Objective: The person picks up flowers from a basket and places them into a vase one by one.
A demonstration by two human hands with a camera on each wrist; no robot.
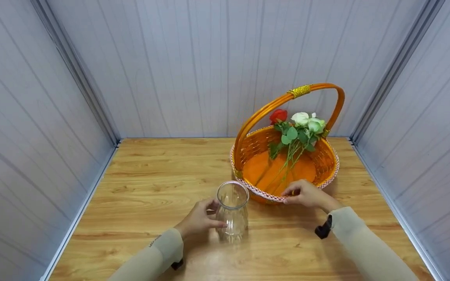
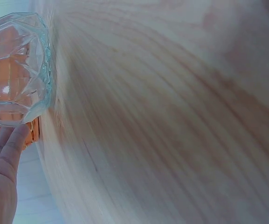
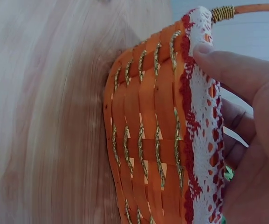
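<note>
The woven orange basket (image 1: 336, 168) sits on the wood-grain tabletop (image 1: 162, 168), its arched handle (image 1: 266, 110) bound at the top with gold wrapping (image 1: 300, 91). Just beside the basket, to its left and nearer the person, a clear glass vase (image 1: 233, 224) stands upright with its mouth up. The left hand (image 1: 199, 220) holds the vase from the side away from the basket, thumb on the near face and fingers bent around the far one. At the basket's near edge, the right hand (image 1: 307, 194) pinches the red-and-white lace trim (image 3: 202, 116), thumb outside and fingers inside. Within the basket, a red rose (image 1: 278, 116), a white rose (image 1: 300, 118) and a pale green rose (image 1: 316, 125) lean on its far side, their stems (image 1: 290, 156) slanting toward its floor
</note>
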